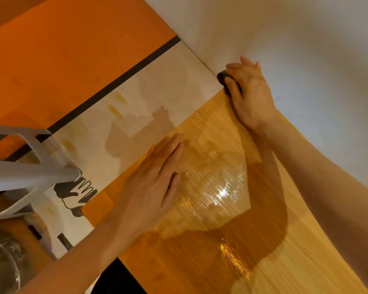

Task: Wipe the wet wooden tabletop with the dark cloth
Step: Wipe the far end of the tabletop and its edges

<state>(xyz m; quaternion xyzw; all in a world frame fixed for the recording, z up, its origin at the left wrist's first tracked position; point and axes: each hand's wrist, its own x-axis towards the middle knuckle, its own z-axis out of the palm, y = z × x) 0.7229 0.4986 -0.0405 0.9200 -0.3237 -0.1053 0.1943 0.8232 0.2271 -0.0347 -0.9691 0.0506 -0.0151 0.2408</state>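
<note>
Right hand (250, 92) grips dark cloth (223, 78) at far corner of wet wooden surface (263, 240) (against white wall); left hand (151, 185) flat, fingers straight, pressing surface.

**open wood, walled on one side**

the glossy wet wooden tabletop (221, 187) bears only the flat left hand (155, 183). along its far edge a white wall (306, 49) blocks passage; the right hand (251, 92) occupies that corner. a grey plastic chair (30, 166) stands beyond its left edge.
</note>
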